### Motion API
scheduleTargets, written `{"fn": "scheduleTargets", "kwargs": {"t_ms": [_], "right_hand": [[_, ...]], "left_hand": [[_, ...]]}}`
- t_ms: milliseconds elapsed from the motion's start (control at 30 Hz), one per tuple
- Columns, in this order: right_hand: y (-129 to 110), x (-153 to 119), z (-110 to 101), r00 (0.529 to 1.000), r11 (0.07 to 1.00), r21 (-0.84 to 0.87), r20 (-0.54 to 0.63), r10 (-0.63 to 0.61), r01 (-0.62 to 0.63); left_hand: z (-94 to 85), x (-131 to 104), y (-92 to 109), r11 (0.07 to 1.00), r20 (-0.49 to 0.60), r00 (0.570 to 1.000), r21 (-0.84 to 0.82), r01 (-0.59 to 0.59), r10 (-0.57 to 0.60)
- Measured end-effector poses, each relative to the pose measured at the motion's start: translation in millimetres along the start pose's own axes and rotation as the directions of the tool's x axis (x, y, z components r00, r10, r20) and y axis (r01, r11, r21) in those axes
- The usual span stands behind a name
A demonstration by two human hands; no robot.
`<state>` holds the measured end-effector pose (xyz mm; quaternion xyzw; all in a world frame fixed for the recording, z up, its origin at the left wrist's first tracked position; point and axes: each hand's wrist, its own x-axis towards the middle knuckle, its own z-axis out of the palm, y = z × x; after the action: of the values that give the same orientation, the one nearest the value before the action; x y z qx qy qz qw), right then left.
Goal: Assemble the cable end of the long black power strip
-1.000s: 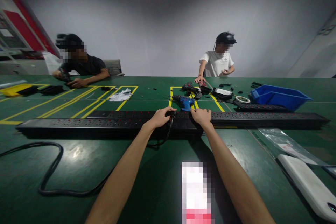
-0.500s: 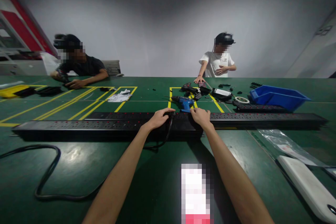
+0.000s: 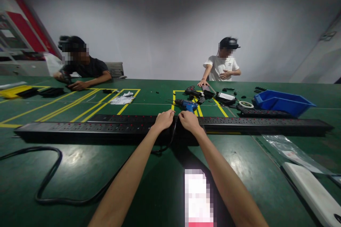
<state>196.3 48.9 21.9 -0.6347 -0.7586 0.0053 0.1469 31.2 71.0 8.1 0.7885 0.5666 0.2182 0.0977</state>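
My left hand (image 3: 163, 120) is closed around the upper end of a black power cable (image 3: 173, 133), above two long black power strips. My right hand (image 3: 188, 120) is close beside it, its fingers pinched at the same spot. What they pinch is hidden behind the fingers. Under my forearms and hands lies the nearer power strip (image 3: 77, 134), stretching left. The farther power strip (image 3: 261, 125) runs behind it to the right, with small red marks along its top. Just beyond my hands lies a blue cordless drill (image 3: 187, 105).
Behind the blue drill lies a black drill (image 3: 194, 92). A blue bin (image 3: 283, 103) and a tape roll (image 3: 245, 104) stand right. A white device (image 3: 309, 191), plastic bag (image 3: 290, 149) and lit phone (image 3: 198, 197) lie nearer. Two people (image 3: 85, 67) sit across the green table.
My right hand has moved left along the strip, from near the blue drill's handle to beside my left hand. My left hand has stayed about the cable end.
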Motion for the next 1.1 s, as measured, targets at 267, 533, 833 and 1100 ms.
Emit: {"fn": "scheduleTargets", "kwargs": {"t_ms": [267,533,833,1100], "right_hand": [[-8,-5,9,1.000,0.999,-0.045,-0.014,-0.014,0.013],[-9,-10,12,1.000,0.995,-0.091,0.007,-0.030,0.030],[-8,-4,13,0.999,0.996,-0.088,0.047,-0.025,0.029],[-9,1,17,0.999,0.997,-0.082,0.039,-0.009,0.013]], "left_hand": [[2.7,-4,3,0.994,0.015,1.000,0.109,0.018,-0.020],[4.0,-6,7,0.976,0.013,0.999,0.214,0.027,-0.030],[6.8,-5,8,0.972,0.020,0.999,0.231,0.027,-0.033],[6.9,-6,7,0.975,0.022,0.999,0.222,0.030,-0.036]]}}
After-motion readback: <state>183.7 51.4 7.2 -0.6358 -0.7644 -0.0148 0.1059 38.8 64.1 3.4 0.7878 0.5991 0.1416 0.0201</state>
